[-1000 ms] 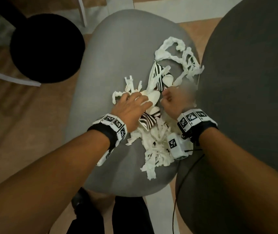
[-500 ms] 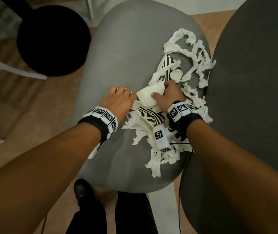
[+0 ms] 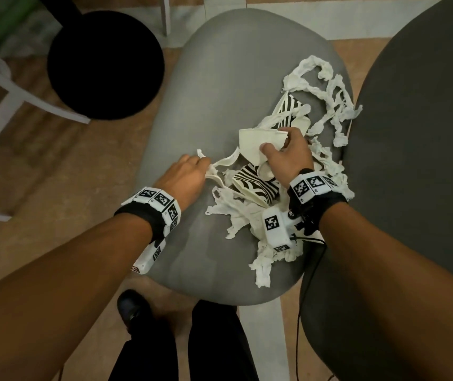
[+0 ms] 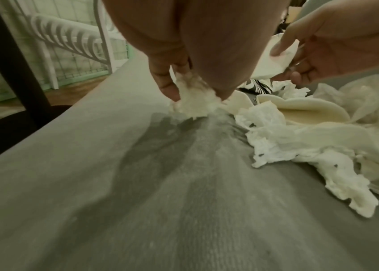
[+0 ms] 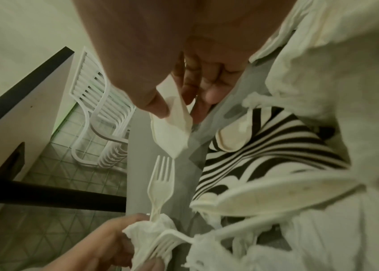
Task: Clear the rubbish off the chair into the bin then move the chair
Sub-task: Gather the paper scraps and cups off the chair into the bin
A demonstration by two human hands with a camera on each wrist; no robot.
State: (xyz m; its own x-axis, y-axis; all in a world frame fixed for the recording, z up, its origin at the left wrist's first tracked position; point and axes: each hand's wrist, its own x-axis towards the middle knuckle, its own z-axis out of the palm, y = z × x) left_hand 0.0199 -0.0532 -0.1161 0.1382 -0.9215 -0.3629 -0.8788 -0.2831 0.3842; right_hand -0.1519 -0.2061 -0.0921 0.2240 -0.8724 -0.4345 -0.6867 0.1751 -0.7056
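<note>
1. Stage — gathering, early. Most of the rubbish lies on the grey chair [image 3: 219, 78] seat, bunched toward its right side; nothing has visibly gone into a bin, and the move of the chair is not yet begun.
2. Left hand [image 3: 186, 177] — fingers [image 4: 167, 86] pinched together on a wad of torn tissue [image 4: 195, 100] at the left edge of the pile; the right wrist view shows white plastic forks [image 5: 160, 185] gripped in the same bunch.
3. Right hand [image 3: 285, 155] — thumb and fingers [image 5: 153, 104] clamped on a torn piece of white paper plate [image 3: 261, 144], lifted just above the heap.
4. Left on the seat: long shredded tissue strips [image 3: 327, 89] looping toward the far right edge, zebra-striped paper pieces [image 3: 258, 185] under and near the right hand, more plate fragments, a tissue tail [image 3: 263, 268] hanging toward the near edge.
5. Containers — a round black shape [image 3: 104, 64] stands on the floor, well apart to the left of the chair. Likely the bin, though its inside reads pure black; contents cannot be told.
6. A second, darker seat [image 3: 412, 160] sits just beside the chair on the right; the strips reach its edge.
7. Judgement: several more handfuls needed before the seat is clear.
</note>
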